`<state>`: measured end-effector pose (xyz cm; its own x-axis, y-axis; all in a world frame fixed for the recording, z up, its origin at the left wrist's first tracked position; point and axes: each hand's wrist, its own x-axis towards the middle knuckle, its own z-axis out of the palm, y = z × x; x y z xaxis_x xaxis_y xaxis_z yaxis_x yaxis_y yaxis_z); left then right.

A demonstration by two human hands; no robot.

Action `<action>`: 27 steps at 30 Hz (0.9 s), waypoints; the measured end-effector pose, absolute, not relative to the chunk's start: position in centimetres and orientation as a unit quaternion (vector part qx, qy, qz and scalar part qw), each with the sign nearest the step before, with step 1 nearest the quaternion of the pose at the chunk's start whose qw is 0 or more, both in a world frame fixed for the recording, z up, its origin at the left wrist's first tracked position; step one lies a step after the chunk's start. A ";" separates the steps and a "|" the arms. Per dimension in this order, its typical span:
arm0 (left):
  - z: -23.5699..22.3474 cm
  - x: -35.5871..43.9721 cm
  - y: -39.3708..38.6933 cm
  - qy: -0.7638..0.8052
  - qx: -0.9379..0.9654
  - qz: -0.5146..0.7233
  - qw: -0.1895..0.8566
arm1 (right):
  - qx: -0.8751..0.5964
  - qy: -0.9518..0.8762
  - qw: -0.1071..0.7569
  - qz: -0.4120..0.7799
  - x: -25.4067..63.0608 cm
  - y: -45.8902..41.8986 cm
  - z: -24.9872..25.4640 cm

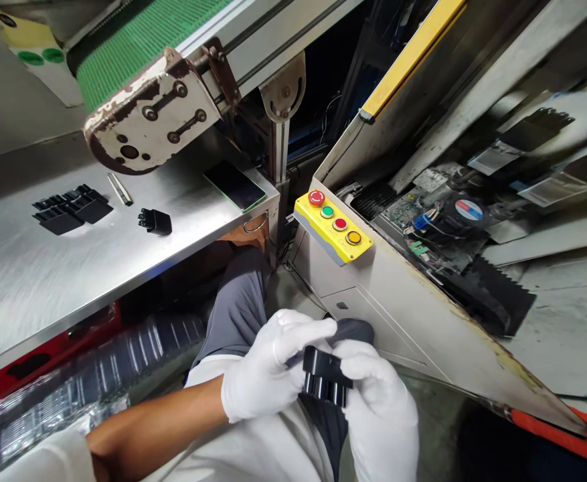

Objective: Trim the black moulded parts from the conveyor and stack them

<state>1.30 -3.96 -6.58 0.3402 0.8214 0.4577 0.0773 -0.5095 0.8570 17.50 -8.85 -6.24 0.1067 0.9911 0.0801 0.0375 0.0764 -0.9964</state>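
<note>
In front of my lap, a glossy black molded plastic part [327,376] with a ribbed lower side sits between my two white-gloved hands. My right hand [382,405] pinches its right end between thumb and fingers. Closed at the part's left end is my left hand [280,361], its forefinger reaching across above the part; some fingertips are hidden behind it. On the steel table lies a similar single black part [154,221]. Farther left, several more black parts [72,207] are grouped in a cluster.
A slim metal tool [119,189] and a phone [235,186] lie on the steel table [12,281]. Above it juts a green conveyor belt [122,47]. To the right are a yellow button box [333,226] and an open machine holding black parts [534,134].
</note>
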 end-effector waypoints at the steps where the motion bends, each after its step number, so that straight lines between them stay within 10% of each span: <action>1: -6.4 1.2 -3.9 0.301 0.719 0.491 0.389 | -0.502 -0.496 0.550 0.448 17.4 -8.8 -6.2; 13: -4.2 1.4 -4.5 0.472 0.592 0.366 0.540 | -0.454 -0.255 0.519 0.678 14.8 -8.0 -8.4; 27: -5.7 1.9 -3.7 0.246 0.121 0.367 0.889 | -0.649 -0.256 0.496 0.516 14.2 -8.7 -4.3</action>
